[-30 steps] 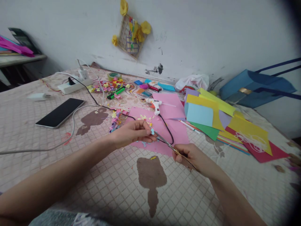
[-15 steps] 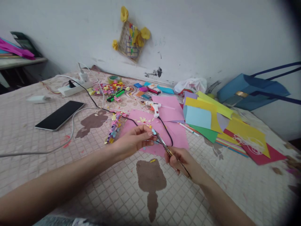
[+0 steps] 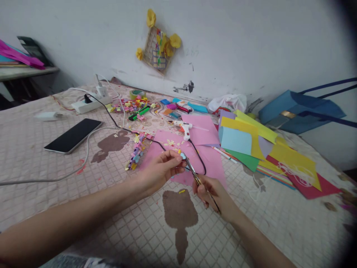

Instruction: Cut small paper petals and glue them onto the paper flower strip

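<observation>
My left hand is closed in a pinch on a small light blue paper piece. My right hand is wrapped round slim metal scissors, seen nearly edge-on. Their tip points up and left and meets the blue piece at my left fingertips; whether the blades are apart is too small to tell. Both hands are above the front part of a pink paper sheet. Yellow paper scraps lie on that sheet, just beyond my left hand. A strip covered with small paper flowers lies left of it.
A white glue gun rests behind my hands, its black cable looping close by. Coloured paper sheets and a blue bag are at the right. To the left are a phone, a power strip and white cables.
My right hand and the scissors have shifted slightly left. My left hand keeps its pinch on the blue paper piece. The whole view has moved slightly.
</observation>
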`<state>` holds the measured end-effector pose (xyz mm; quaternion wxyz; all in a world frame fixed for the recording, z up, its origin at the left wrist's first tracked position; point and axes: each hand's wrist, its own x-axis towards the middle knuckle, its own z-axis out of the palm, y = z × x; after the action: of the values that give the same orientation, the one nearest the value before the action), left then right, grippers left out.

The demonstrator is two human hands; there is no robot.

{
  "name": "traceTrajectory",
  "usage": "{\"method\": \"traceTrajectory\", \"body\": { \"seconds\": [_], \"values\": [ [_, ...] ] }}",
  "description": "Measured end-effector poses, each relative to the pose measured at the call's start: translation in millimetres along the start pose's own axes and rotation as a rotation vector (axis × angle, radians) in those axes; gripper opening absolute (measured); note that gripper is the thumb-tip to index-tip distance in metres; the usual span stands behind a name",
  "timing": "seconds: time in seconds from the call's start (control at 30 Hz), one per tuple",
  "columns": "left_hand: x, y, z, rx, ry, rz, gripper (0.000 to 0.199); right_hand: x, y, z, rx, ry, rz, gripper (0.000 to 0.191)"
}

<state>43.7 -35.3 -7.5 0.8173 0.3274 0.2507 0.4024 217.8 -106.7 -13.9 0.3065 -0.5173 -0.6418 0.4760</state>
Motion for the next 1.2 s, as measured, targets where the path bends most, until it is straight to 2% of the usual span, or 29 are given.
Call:
{"method": "traceTrajectory", "body": {
  "seconds": [0.23,0.47,0.8,1.2],
  "values": [
    [-2.8,-0.4,4.1,-0.001,0.014,0.044,0.009,-0.1,1.3,1.9,-0.041,0.015,-0.017,0.05],
    [-4.6,-1.4,6.7,0.112,0.054,0.135,0.01,0.8,0.4,2.2,-0.086,0.033,-0.024,0.05],
    [-4.3,-4.0,5.8,0.179,0.085,0.156,0.013,1.0,0.5,4.0,-0.061,0.05,0.004,0.051],
    [-3.2,-6.8,3.1,0.206,0.104,0.176,0.016,0.1,3.0,3.2,-0.021,0.011,0.003,0.05]
  ]
}}
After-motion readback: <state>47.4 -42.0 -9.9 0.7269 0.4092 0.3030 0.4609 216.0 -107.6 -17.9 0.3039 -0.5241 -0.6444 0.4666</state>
